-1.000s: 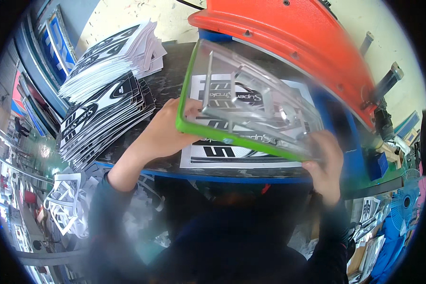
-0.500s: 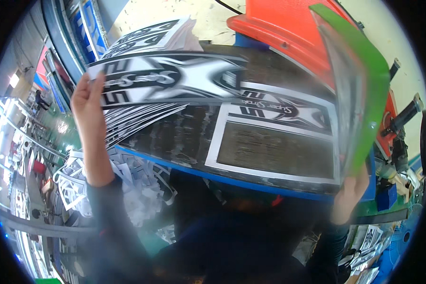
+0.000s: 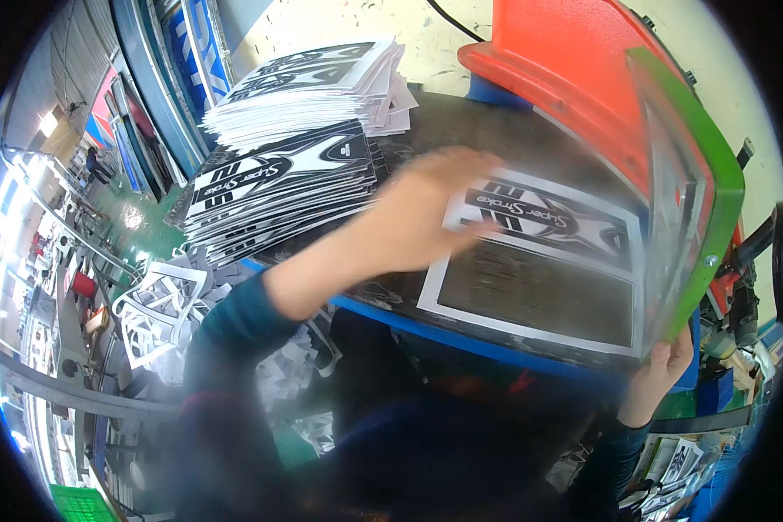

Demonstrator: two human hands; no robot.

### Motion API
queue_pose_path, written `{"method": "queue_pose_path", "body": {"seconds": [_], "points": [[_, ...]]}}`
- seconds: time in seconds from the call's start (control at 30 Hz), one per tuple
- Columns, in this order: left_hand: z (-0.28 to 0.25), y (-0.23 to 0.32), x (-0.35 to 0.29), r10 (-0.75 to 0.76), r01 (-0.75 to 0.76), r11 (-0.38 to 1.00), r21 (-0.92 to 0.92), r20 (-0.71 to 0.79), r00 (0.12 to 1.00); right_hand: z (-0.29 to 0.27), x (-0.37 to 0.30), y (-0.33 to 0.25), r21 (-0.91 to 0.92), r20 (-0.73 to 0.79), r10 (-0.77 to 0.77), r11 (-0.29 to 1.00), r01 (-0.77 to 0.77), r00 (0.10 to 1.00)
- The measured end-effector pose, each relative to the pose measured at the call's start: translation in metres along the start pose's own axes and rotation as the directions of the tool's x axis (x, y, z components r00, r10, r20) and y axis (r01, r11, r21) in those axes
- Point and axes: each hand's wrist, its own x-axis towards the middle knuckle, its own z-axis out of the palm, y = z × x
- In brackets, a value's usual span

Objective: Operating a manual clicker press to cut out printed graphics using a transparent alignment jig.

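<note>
My left hand [image 3: 431,209], slightly blurred, reaches over the dark work surface with thumb and fingers apart. It holds nothing, and its fingertips are at the left end of a black-and-white printed piece [image 3: 548,217]. That piece lies inside a white paper border [image 3: 531,326], above an open cut-out. My right hand [image 3: 665,370] grips the lower end of a clear panel with a green edge [image 3: 713,187], which stands tilted at the right. Left of my left hand is a stack of similar black-and-white printed pieces [image 3: 278,187], partly covered by my forearm.
Behind the cut pieces stands a pile of printed sheets [image 3: 313,78]. A red machine body [image 3: 565,78] rises at the back right. The dark work surface [image 3: 391,291] has a blue front edge. White paper scraps [image 3: 170,304] are heaped below at the left.
My left hand has put the printed piece it held onto the left stack and moved right to the bordered one. My right hand keeps hold of the green-edged panel.
</note>
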Motion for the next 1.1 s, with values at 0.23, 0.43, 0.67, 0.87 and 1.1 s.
{"method": "queue_pose_path", "body": {"seconds": [0.23,0.43,0.67,0.87,1.1], "points": [[0.065,0.025,0.016,0.072,-0.034,0.996,-0.081,0.539,0.839,-0.013,0.008,-0.024,-0.094,-0.076,-0.058,0.994,0.050,0.995],[0.044,0.065,-0.025,0.085,-0.079,0.996,-0.034,0.553,0.829,-0.021,0.023,-0.038,-0.347,-0.039,-0.172,0.926,0.148,0.984],[0.005,0.052,-0.028,-0.021,-0.010,0.997,0.073,0.413,0.910,-0.010,0.034,-0.040,-0.526,0.131,-0.261,0.799,0.290,0.956],[-0.022,0.005,-0.051,-0.230,0.272,0.962,0.005,0.553,0.801,0.008,0.040,-0.044,-0.602,0.377,-0.312,0.633,0.487,0.872],[-0.022,0.001,-0.058,-0.255,0.350,0.921,-0.168,0.417,0.872,0.032,0.039,-0.045,-0.554,0.530,-0.271,0.607,0.571,0.803]]}}
